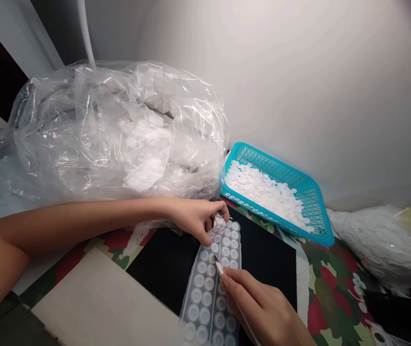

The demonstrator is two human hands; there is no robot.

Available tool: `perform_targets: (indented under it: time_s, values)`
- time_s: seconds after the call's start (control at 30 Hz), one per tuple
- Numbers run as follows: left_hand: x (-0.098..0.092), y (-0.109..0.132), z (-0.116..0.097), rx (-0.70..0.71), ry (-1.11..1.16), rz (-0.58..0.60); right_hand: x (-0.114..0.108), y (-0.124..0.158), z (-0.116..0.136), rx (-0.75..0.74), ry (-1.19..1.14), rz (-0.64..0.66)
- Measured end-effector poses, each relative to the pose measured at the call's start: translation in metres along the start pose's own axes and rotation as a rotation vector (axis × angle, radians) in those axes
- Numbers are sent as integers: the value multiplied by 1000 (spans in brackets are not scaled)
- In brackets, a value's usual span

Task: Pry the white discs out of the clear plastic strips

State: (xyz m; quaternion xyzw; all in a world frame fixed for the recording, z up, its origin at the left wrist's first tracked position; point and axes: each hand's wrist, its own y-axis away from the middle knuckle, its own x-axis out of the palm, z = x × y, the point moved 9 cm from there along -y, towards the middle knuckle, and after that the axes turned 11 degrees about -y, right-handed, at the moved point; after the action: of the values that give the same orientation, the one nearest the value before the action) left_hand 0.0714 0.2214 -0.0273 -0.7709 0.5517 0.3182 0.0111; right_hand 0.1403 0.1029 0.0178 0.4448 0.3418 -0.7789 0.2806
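Note:
A translucent strip (211, 293) with rows of white round discs lies on a black mat (165, 262). My left hand (194, 218) reaches in from the left and pinches the strip's far end, fingers curled on it. My right hand (263, 310) comes in from the bottom with fingers closed on a thin pointed tool (220, 267), its tip resting among the discs near the strip's middle.
A teal basket (313, 199) with several loose white discs stands at the right against the wall. A large clear plastic bag (112, 129) of white parts fills the back left. Another bag (378, 240) lies far right. A pale board (97, 302) lies at the front left on the flowered cloth.

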Motion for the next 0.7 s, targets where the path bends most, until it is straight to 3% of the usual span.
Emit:
perform_targets:
  time_s: [0.27,0.5,0.7]
  values:
    - [1,-1,2,-28,78,-22,-1,0,0,-19,24,70]
    - [-3,0,2,-65,56,-93,-8,-7,7,-62,70,10]
    - [9,-6,5,5,219,10,-12,-12,12,-107,152,-88]
